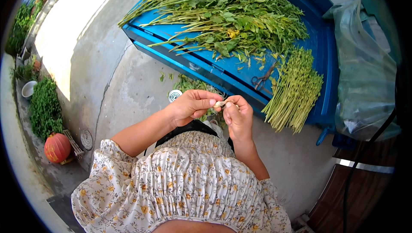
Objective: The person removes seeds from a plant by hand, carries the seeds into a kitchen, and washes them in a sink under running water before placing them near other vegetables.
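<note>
In front of my chest, both hands meet at a small pale piece [220, 104] that looks like a garlic clove with a dry, papery end. My left hand [194, 105] pinches its rounded end between thumb and index finger. The thumb and fingers of my right hand [238, 113] grip the papery end; another pale bit shows by that thumb. Beyond them, a blue metal cargo bed [239, 68] carries a broad heap of leafy green stalks [231, 20]. Dark scissors [264, 77] lie open near its front edge, beside a neat bundle of trimmed green stems with seed heads [294, 84].
Cut leaves [193, 83] litter the concrete floor below the bed, near a white spiral-patterned disc [174, 95]. Translucent green plastic sheeting [363, 72] hangs at the right, with a black cable [360, 155]. At left are a red lantern [57, 147], a bushy plant [46, 110] and a white bowl [29, 88].
</note>
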`<move>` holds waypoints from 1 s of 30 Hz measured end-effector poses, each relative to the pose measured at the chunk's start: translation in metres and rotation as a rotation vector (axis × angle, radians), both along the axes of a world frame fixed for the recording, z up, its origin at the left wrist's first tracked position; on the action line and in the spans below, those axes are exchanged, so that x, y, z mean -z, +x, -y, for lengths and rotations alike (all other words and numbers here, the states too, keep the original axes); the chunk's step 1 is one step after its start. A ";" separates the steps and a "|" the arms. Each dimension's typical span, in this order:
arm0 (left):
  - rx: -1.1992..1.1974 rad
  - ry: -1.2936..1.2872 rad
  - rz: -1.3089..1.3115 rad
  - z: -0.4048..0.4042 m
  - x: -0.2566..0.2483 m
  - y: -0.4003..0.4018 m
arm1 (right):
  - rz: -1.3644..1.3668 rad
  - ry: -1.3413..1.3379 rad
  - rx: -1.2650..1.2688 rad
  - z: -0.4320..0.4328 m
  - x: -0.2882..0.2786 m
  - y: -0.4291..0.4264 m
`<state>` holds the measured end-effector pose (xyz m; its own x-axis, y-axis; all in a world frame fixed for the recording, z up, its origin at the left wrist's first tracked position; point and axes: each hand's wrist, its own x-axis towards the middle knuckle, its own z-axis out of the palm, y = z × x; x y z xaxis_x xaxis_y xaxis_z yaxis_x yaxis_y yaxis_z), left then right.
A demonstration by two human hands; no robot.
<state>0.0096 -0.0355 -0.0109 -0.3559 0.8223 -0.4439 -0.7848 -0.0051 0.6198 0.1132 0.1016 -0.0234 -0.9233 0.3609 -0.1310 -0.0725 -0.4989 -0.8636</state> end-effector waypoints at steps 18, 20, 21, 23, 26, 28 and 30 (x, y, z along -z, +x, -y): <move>0.078 0.152 0.104 0.004 -0.001 -0.001 | 0.203 0.701 0.191 -0.016 0.008 -0.001; 0.055 0.154 0.112 0.003 0.000 -0.001 | 0.124 0.923 0.239 -0.014 0.006 -0.005; 0.045 0.166 0.104 0.003 0.001 -0.002 | 0.082 1.034 0.262 -0.013 0.004 -0.008; 0.026 0.189 0.086 0.003 0.004 -0.002 | 0.115 1.045 0.239 -0.012 0.001 -0.007; 0.008 0.179 -0.006 0.002 0.005 -0.001 | 0.118 1.046 0.200 -0.012 -0.004 -0.005; -0.007 0.130 -0.110 0.002 0.006 0.000 | 0.126 0.985 0.161 -0.012 -0.008 -0.003; -0.024 0.103 -0.187 0.002 0.007 0.001 | 0.158 0.870 0.113 -0.009 -0.014 0.000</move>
